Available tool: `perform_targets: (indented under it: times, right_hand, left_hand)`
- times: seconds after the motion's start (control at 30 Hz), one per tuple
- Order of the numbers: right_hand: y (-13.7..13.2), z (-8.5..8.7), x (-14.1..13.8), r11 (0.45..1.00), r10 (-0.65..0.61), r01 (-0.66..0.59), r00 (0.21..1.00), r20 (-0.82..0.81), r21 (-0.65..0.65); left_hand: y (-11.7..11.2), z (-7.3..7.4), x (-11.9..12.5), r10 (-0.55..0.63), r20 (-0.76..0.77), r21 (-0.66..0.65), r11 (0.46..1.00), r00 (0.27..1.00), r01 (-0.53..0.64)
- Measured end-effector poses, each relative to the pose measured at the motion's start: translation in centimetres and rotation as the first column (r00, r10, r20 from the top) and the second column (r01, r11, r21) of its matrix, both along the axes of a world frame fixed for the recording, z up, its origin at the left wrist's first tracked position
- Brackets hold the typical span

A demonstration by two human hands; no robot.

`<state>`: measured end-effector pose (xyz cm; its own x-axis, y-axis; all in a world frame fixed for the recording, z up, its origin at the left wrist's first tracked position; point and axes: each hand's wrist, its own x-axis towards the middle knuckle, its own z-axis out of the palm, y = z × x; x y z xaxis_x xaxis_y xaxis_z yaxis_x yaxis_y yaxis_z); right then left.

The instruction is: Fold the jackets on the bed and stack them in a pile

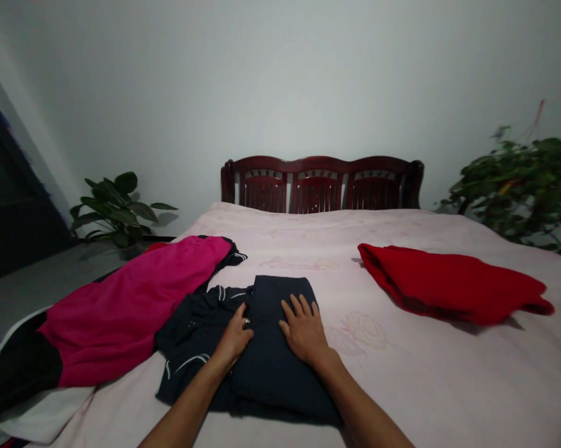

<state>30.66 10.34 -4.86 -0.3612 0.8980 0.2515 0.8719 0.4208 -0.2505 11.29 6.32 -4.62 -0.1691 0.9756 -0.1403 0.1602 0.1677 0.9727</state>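
on the pink bed my left hand and right hand lie flat, fingers spread, gripping nothing, pressing a folded dark navy garment near the front edge. beside it lies a magenta garment; a red garment sits well apart.

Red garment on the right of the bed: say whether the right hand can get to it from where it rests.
Probably yes. The right hand lies flat on the dark folded garment; only bare sheet separates it from the red garment.
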Motion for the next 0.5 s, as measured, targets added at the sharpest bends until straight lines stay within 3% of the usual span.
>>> perform_targets:
  times: [0.1,0.23,0.33,0.4,0.43,0.5]
  right_hand:
    - [0.0,-1.4,-0.4,1.000,0.027,-0.027,0.998,0.049,-0.003]
    - [-0.1,-0.9,-0.4,1.000,-0.001,0.000,1.000,-0.019,-0.029]
    - [0.2,-0.2,0.6,0.976,-0.209,0.194,0.961,-0.180,-0.095]
    - [0.5,0.1,1.8,0.938,-0.332,0.269,0.878,-0.344,-0.218]
    - [0.5,0.2,2.5,0.919,-0.372,0.257,0.818,-0.438,-0.299]
    - [0.1,0.6,3.9,0.878,-0.418,0.114,0.657,-0.627,-0.466]
  left_hand:
    - [-0.5,1.9,0.1,0.009,-0.391,0.032,0.999,0.920,0.003]
    - [-1.0,4.1,2.7,-0.076,-0.761,0.083,0.973,0.645,0.213]
    - [-1.6,2.8,4.7,-0.174,-0.818,-0.010,0.957,0.548,0.289]
    - [-2.0,1.1,5.3,-0.193,-0.849,-0.059,0.960,0.492,0.275]
    - [-2.1,0.4,5.4,-0.195,-0.859,-0.073,0.962,0.474,0.264]
    - [-2.2,-0.6,5.3,-0.194,-0.863,-0.079,0.964,0.467,0.254]
